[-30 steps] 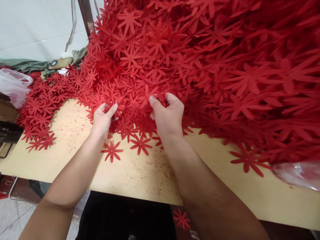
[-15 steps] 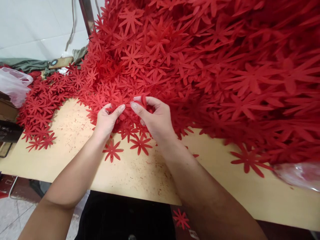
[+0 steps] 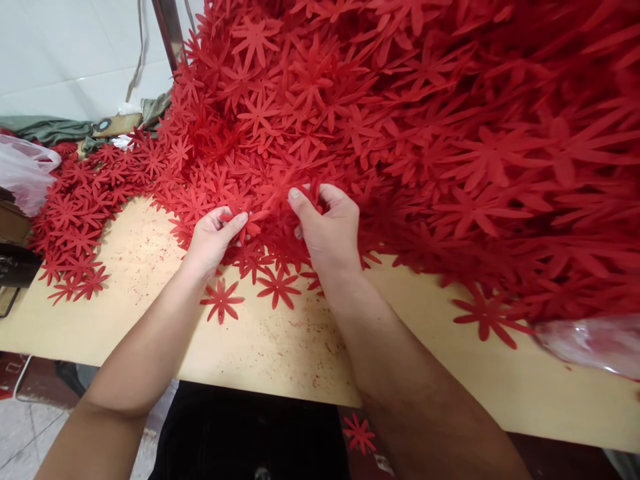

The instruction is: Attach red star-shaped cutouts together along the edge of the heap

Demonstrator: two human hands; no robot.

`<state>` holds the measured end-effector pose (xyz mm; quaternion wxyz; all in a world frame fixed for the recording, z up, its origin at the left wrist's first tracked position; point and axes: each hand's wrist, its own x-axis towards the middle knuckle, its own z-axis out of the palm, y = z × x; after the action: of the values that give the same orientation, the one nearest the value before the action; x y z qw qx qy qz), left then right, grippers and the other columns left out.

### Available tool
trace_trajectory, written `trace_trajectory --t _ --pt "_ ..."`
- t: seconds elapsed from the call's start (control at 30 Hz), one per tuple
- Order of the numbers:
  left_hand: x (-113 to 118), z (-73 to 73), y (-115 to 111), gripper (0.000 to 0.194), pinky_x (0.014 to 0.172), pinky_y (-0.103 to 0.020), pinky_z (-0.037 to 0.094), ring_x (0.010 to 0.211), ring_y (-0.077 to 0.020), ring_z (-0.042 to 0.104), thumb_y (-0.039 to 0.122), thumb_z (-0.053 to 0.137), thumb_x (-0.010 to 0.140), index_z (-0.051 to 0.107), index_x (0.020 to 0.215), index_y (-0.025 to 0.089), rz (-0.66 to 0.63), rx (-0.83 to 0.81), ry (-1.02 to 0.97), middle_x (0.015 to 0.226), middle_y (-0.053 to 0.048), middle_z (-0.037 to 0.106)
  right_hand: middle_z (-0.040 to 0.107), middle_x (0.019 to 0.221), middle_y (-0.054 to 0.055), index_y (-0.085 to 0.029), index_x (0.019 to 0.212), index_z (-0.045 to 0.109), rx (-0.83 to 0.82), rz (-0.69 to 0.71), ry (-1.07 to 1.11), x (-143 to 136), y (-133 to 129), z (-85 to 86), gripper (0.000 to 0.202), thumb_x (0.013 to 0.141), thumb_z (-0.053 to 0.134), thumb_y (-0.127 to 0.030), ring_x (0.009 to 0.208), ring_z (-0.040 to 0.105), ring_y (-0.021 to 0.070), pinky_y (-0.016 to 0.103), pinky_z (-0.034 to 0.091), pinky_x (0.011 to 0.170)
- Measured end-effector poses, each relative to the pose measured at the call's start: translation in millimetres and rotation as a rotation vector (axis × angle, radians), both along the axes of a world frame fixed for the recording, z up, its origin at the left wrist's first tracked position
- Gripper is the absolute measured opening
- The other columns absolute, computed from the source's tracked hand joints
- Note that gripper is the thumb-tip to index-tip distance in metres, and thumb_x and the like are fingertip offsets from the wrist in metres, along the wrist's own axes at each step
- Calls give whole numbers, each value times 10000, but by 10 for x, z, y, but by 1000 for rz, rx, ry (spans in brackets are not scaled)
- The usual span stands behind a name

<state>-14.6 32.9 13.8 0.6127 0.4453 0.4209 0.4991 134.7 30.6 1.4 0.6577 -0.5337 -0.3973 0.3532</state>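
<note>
On a pale desk (image 3: 255,353), a heap of many-petalled red flower cutouts (image 3: 350,127) is spread from 10 round to 3 o'clock. Toward 9 o'clock, just off centre, a small cluster of cutouts (image 3: 255,221) is pinched between thumb and fingers by the left hand (image 3: 217,233), while a red petalled piece (image 3: 314,192) is gripped at centre by the right hand (image 3: 333,227), apart from the left. Single pieces appear to be being separated, a light fingertip touch seems called for, and no brand, label or writing can be read.
</note>
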Motion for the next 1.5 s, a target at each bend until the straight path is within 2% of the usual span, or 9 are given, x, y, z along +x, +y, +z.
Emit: trace_trajectory --t 0.17,0.4,0.53,0.7,0.8,0.9,1.1,1.27,1.5 --pt "35 8 -40 386 597 -205 485 542 -65 592 403 838 527 624 720 146 98 -18 0 608 40 669 664 958 42 -211 1039 631 86 65 -162 -30 -37 37 463 636 771 -391 922 632 175 346 535 851" --pt "48 15 -58 386 573 -202 473 541 -68 593 406 833 538 593 702 153 120 -57 19 614 44 665 596 655 -32 -163 691 643 -53 410 33 -137 -132 185 276 530 814 -308 634 546 90 249 504 649" --pt "41 -11 -41 385 568 -200 452 516 -57 553 443 809 574 573 684 160 75 -10 48 575 53 629 469 522 -68 -165 598 575 -100 381 65 -137 -126 173 156 613 716 -231 513 418 49 213 396 523" --pt "18 -43 -26 360 517 -204 397 481 -58 509 448 790 614 577 711 174 -58 84 85 542 53 607 395 491 -78 -183 609 532 -112 201 107 -67 -58 98 111 693 605 -185 441 323 41 210 278 431" --pt "9 -29 -24 362 522 -210 404 487 -66 524 438 806 592 596 719 172 -77 84 71 552 49 617 396 516 -76 -193 632 520 -77 89 78 -17 -22 57 112 717 592 -188 442 330 44 216 310 443" --pt "10 4 -30 360 517 -209 395 464 -58 490 441 803 592 575 636 167 -52 74 80 499 54 575 516 614 -43 -199 721 579 10 31 -26 1 -21 51 80 709 649 -237 540 461 74 238 423 536" --pt "18 24 -51 368 519 -204 397 466 -48 469 451 800 588 581 661 164 28 26 112 531 60 573 671 916 36 -227 963 646 38 263 -63 -73 -103 133 433 617 754 -464 798 618 156 278 508 625" --pt "33 -9 -52 260 611 -205 468 567 -69 563 330 787 619 617 723 162 27 12 72 607 47 626 596 637 -30 -180 725 635 -70 414 -3 -103 -129 171 272 563 783 -341 607 546 97 250 482 581" --pt "43 9 -51 286 708 -189 489 691 -62 615 43 667 599 665 857 167 61 8 61 784 40 702 535 567 -53 -174 674 607 -97 367 26 -91 -109 161 83 638 670 -214 544 478 71 236 442 557"
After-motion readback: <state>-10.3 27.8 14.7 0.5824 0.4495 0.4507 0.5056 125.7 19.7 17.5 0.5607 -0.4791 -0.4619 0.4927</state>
